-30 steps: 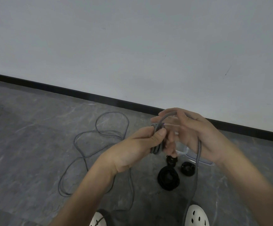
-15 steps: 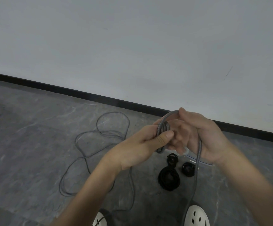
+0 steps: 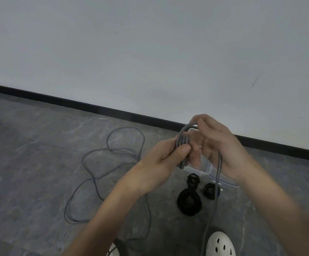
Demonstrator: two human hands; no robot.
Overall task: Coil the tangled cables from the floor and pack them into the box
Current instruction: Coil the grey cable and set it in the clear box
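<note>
A grey braided cable (image 3: 218,174) is being wound into a small coil (image 3: 183,141) at chest height. My left hand (image 3: 165,159) grips the coil, thumb pressed over its turns. My right hand (image 3: 217,143) pinches the cable's top loop and the strand hangs down from it toward the floor. The loose rest of the cable (image 3: 102,174) lies in tangled loops on the grey floor to the left. A clear plastic box (image 3: 206,168) sits on the floor behind my hands, mostly hidden by them.
Three black coiled cables lie on the floor by the box: a large one (image 3: 189,202), a small one (image 3: 193,179) and another (image 3: 210,190). My white shoes (image 3: 220,244) stand at the bottom edge. A white wall with black skirting (image 3: 94,108) runs behind.
My right hand has lifted and carried the strand over the top of the coil, adding another turn. My left hand has kept its grip on the coil.
</note>
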